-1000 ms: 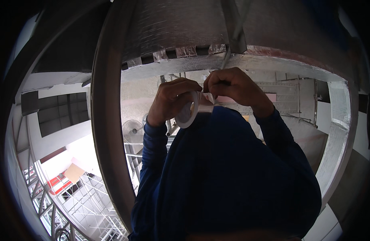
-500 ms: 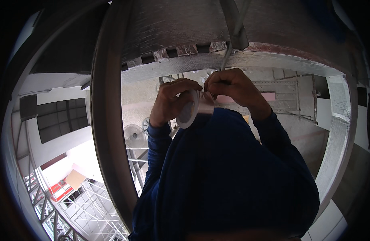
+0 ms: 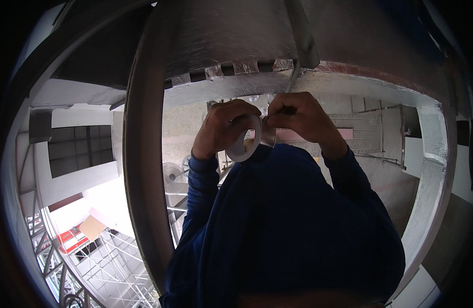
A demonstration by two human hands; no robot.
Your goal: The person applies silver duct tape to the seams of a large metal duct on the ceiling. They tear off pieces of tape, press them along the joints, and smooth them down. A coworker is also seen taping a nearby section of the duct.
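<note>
My left hand [image 3: 223, 127] grips a roll of silver foil tape [image 3: 251, 141] with a white inner core, held upright in front of my chest. My right hand [image 3: 303, 119] pinches the loose end of the tape at the roll's upper right edge. Both hands sit just below a foil-wrapped duct [image 3: 318, 82] that runs across the upper view. Short strips of foil tape [image 3: 245, 67] bridge a seam on the duct above my hands. My blue sleeves fill the lower middle of the view.
A thick grey curved pipe [image 3: 141, 169] runs down the left of my arms. Scaffolding [image 3: 108, 267] and a red and white structure lie far below at lower left. A round fan [image 3: 171, 172] stands behind my left arm. A foil-covered panel edge [image 3: 426, 190] curves down the right.
Both hands with the tape roll have stayed together under the duct, shifting only slightly as the view moved a little.
</note>
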